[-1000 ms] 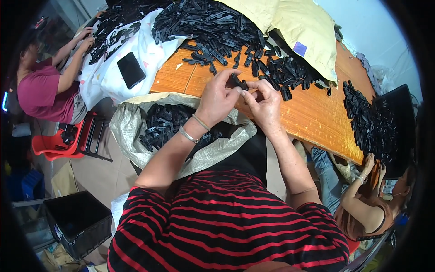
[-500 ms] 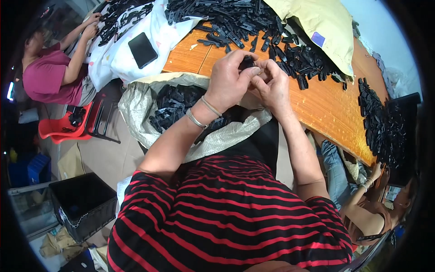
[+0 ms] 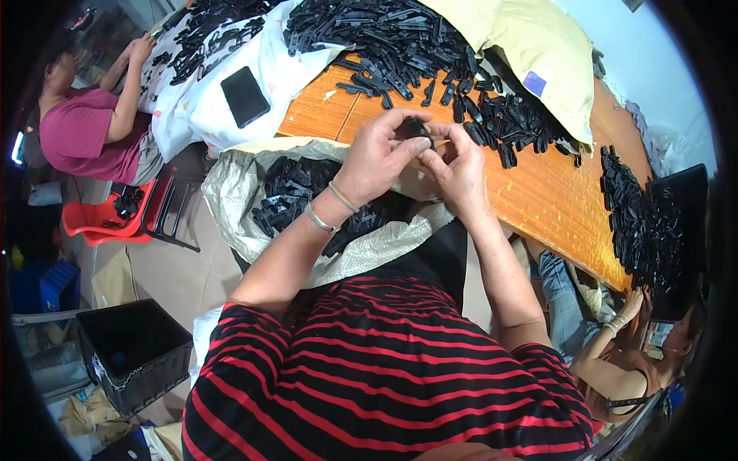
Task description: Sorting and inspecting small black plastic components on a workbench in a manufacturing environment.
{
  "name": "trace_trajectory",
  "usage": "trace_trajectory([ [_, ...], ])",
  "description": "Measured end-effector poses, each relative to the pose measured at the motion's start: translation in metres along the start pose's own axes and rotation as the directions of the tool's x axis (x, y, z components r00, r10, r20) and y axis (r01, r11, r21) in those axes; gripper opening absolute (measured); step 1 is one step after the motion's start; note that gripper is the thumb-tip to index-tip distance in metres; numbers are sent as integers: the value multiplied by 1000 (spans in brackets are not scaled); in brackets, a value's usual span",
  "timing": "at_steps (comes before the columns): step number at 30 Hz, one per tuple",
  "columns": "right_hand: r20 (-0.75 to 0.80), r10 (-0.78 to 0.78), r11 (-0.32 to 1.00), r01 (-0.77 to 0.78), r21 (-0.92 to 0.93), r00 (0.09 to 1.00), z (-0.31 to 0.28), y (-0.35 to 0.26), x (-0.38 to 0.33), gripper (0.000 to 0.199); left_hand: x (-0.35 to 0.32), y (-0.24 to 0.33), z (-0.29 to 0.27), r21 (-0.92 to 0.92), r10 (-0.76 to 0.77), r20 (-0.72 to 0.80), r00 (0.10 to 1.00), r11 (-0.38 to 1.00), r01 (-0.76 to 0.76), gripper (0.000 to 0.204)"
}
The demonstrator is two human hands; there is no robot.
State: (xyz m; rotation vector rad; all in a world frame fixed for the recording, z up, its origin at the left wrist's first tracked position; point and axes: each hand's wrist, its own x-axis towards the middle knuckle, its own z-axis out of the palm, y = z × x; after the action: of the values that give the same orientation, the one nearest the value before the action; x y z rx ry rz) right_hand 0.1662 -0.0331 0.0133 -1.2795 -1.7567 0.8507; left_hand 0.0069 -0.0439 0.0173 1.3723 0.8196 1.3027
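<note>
A small black plastic part [image 3: 413, 129] is pinched in the fingers of my left hand [image 3: 378, 160], its outline partly covered by the thumb. My right hand [image 3: 460, 170] meets it from the other side, thumb and fingertips closed against the same piece. Both hands are above the table's near edge and the rim of a woven whitish sack [image 3: 231, 192]. Inside the sack lie many similar black plastic parts [image 3: 288, 200], partly hidden by my left forearm.
A large heap of black parts [image 3: 384, 46] covers the wooden table [image 3: 538, 188], beside a yellowish sack [image 3: 530, 46]. A dark phone [image 3: 245, 97] lies on white sheeting. Co-workers sit at left and lower right. A black crate [image 3: 134, 353] and red chair [image 3: 108, 219] stand left.
My hands have come slightly lower in the picture, still closed on the black plastic part, which shows more now. The co-worker at the left has shifted their hands.
</note>
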Motion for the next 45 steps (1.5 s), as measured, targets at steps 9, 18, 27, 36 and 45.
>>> trace_trajectory([
  [9, -53, -329, 930, 315, -188, 943, -3, -2, -8, 19, -1, -6, -11, -67, -93, 14, 996, 993, 94, 19],
  [18, 55, -43, 998, 46, -53, 998, -48, -2, 0, 15, 1, 9, -40, 206, -204, 59, 977, 960, 188, 15],
  [27, -57, -260, 965, 261, 9, 964, -5, -4, -7, 17, -1, -8, -11, -54, -105, 25, 994, 993, 106, 22],
  [36, -100, -315, 949, 311, -61, 944, 0, -6, -8, 19, -6, -8, -4, 61, 14, -40, 999, 998, -11, 28],
  [45, -114, -362, 930, 351, -104, 925, 3, -7, -11, 23, -19, -5, 9, 111, 79, -167, 983, 992, -60, 42],
])
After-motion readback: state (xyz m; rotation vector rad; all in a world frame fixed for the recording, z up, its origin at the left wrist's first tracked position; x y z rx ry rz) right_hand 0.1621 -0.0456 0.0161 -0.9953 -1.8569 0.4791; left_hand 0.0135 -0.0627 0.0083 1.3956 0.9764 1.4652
